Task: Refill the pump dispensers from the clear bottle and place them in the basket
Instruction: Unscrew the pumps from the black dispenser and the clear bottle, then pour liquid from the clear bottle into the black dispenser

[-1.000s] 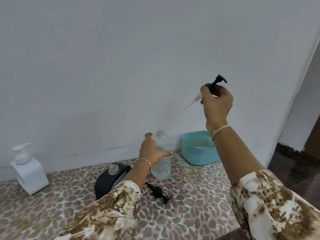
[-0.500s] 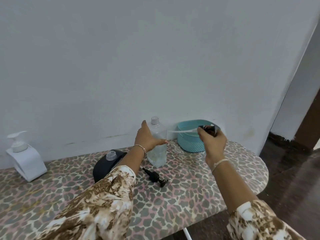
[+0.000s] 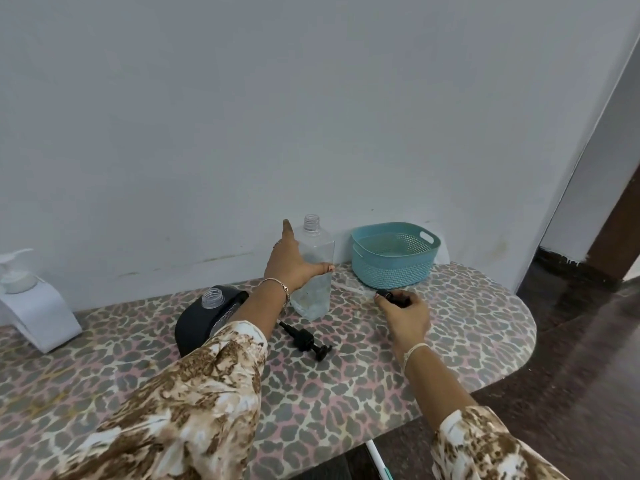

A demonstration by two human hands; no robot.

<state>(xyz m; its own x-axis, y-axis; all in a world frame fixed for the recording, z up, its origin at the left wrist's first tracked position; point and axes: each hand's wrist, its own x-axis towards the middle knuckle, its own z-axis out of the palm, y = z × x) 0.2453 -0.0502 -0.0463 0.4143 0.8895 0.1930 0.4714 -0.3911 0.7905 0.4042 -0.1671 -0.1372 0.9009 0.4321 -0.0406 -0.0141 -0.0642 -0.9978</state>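
A clear bottle (image 3: 317, 271) stands uncapped on the leopard-print table (image 3: 346, 382), partly filled. My left hand (image 3: 292, 261) holds its side, thumb across the front and index finger pointing up. My right hand (image 3: 403, 311) is down on the table just right of the bottle, gripping a black pump head (image 3: 386, 294) whose clear tube lies flat toward the bottle. A second black pump head (image 3: 306, 340) lies loose in front of the bottle. A black dispenser (image 3: 204, 317) with an open clear neck sits behind my left forearm. The teal basket (image 3: 394, 268) stands at the back right with nothing visible inside.
A white pump dispenser (image 3: 31, 299) stands at the far left against the grey wall. The table's rounded right end drops off to a dark floor (image 3: 571, 393). A white rod (image 3: 379, 462) shows under the table's front edge.
My right hand has come down from high above the basket to the table, laying the pump head and its tube flat. My left hand stays on the bottle.
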